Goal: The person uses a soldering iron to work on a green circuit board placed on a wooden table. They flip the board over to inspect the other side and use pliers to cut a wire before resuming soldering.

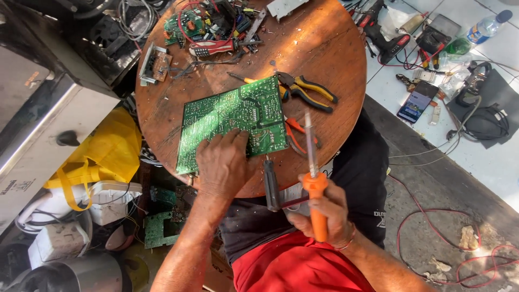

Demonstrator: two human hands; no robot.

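A green circuit board (230, 116) lies solder side up on a round wooden table (330, 48). My left hand (223, 162) rests flat on the board's near edge, fingers spread. My right hand (324, 213) grips the orange handle of a soldering iron (313, 178), whose metal tip points away over the table beside the board. A dark-handled screwdriver (271, 184) lies at the table's near edge between my hands.
Yellow-and-black pliers (308, 92) and orange-handled cutters (297, 132) lie right of the board. Small circuit boards and wires (208, 27) crowd the table's far side. A phone (417, 101), bottle (484, 27) and tools lie on the white floor at right. A yellow bag (105, 148) sits at left.
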